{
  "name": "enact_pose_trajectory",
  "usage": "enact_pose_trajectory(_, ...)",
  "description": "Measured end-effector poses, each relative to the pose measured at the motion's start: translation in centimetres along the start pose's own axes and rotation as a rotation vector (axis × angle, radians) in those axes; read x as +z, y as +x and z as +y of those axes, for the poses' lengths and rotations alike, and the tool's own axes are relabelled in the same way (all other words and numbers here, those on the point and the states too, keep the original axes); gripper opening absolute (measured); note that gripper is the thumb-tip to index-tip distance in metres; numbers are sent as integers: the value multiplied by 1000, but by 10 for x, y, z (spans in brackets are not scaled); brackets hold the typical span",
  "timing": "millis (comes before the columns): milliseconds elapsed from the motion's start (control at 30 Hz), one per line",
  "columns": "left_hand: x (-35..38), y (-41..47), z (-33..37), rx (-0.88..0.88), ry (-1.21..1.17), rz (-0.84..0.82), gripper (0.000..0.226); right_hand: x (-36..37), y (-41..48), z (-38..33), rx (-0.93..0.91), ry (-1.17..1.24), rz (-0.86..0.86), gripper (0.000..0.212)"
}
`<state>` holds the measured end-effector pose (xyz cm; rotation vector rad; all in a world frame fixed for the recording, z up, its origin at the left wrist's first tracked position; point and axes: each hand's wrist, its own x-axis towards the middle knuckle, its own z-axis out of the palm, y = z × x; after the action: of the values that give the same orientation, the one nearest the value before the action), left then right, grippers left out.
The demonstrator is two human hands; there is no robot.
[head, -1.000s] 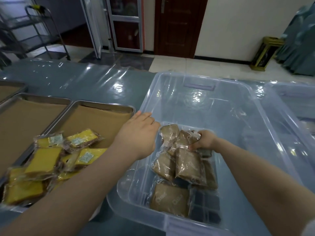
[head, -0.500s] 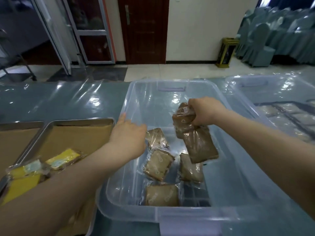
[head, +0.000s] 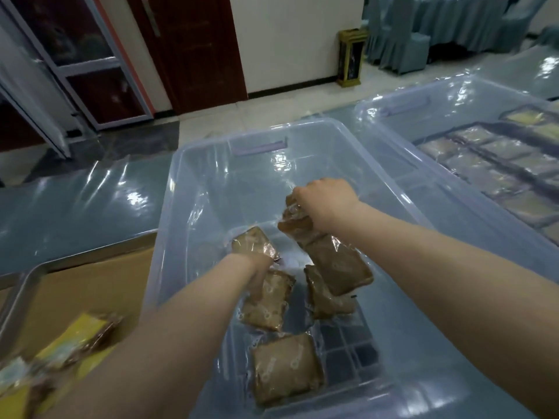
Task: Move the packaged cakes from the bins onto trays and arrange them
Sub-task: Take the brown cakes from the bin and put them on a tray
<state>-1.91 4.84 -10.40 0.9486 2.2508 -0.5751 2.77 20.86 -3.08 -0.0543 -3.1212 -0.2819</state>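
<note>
A flat brown cake in a clear plastic wrapper (head: 284, 367) lies nearest the camera on the floor of the large clear plastic bin (head: 169, 237), its long axis running roughly away from the viewer. To the left, blurred yellow wrapped cakes (head: 78, 337) sit on the paper-lined metal tray (head: 90, 285), just beside the bin on the plastic-covered blue-grey desk (head: 75, 207).

Further in, the left hand (head: 257, 269) dips onto a 2nd brown wrapped cake (head: 267, 300), which lies with its long axis tilted toward the far right. The wrist hides the fingers, so whether they grip it cannot be told.

Beyond, the right hand (head: 325, 204) holds a cluster of brown wrapped cakes (head: 335, 264) by the upper ends, fingers curled tight round the wrappers. The cluster dangles above the bin floor, its long axis sloping down toward the near right.

The step appears to be gathering the last cakes for the tray. It is best done by pinching wrapper seams rather than squeezing cake, and lifting clear of the bin wall.

A 2nd clear plastic bin (head: 399, 116) of wrapped cakes stands at far right.
</note>
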Motion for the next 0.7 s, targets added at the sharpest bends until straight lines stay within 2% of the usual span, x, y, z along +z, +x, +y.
enact_pose_trajectory(100, 9, 7, 3, -33, 117, 67, 91, 4, -1, 3, -12, 64, -29, 41)
enact_pose_trajectory(167, 17, 11, 5, -53, 115, 81, 84, 6, -2, 5, 6, 93, -63, 45)
enact_pose_trajectory(300, 16, 14, 4, -109, 40, 222, 60, -3, 1, 10, 41, 129, -215, 81)
enact_pose_trajectory(333, 13, 14, 0, -135, -12, 284, 52, -7, 1, 12, 32, 146, -272, 79)
enact_pose_trajectory(400, 5, 12, -10, -224, -192, 397, 43, -13, 0, 15, -18, 178, -397, 62)
enact_pose_trajectory(500, -7, 11, -24, -399, -386, 469, 38, -10, -8, 10, -111, 165, -574, 52)
enact_pose_trajectory(567, -11, 16, -26, -459, -445, 474, 38, 3, -15, -4, -178, 75, -658, 48)
enact_pose_trajectory(700, -4, 33, -26, -424, -408, 467, 36, 44, -18, -28, -204, -10, -731, 53)
